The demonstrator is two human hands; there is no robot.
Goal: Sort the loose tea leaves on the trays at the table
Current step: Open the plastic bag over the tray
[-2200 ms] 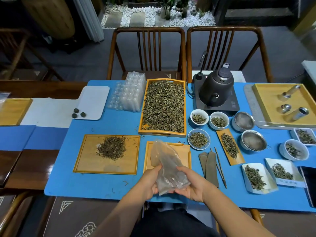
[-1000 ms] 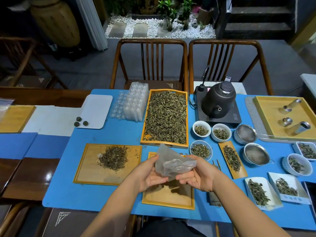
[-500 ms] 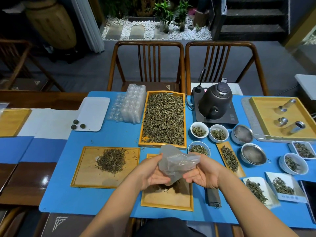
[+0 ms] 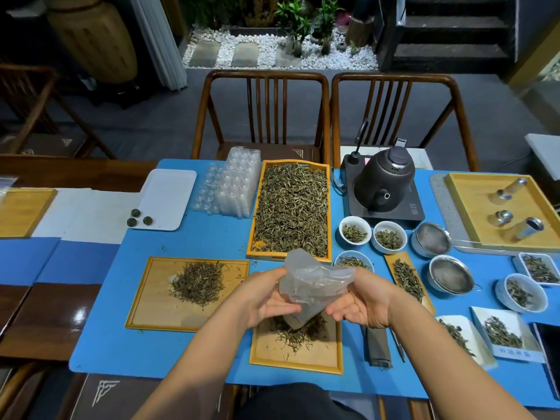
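Note:
My left hand (image 4: 266, 298) and my right hand (image 4: 360, 298) hold a crumpled clear plastic bag (image 4: 312, 283) between them, its mouth pointing down over the small wooden tray (image 4: 263, 356) at the near edge. A little heap of tea leaves (image 4: 298, 333) lies on that tray under the bag. To its left a wider wooden tray (image 4: 145, 310) carries a pile of leaves (image 4: 197, 283). Behind the bag stands a long tray (image 4: 251, 237) filled with loose leaves (image 4: 291, 207).
White bowls (image 4: 354, 230) of leaves, two metal strainers (image 4: 451, 274), a narrow leaf board (image 4: 407, 278) and paper dishes (image 4: 503, 331) crowd the right. A black kettle (image 4: 385, 183) sits at the back, clear plastic moulds (image 4: 233, 186) and a white tray (image 4: 166, 198) at back left.
Both hands lifted the bag from near the table edge and tipped it over the small tray. Tea leaves now lie on that tray, which was bare before.

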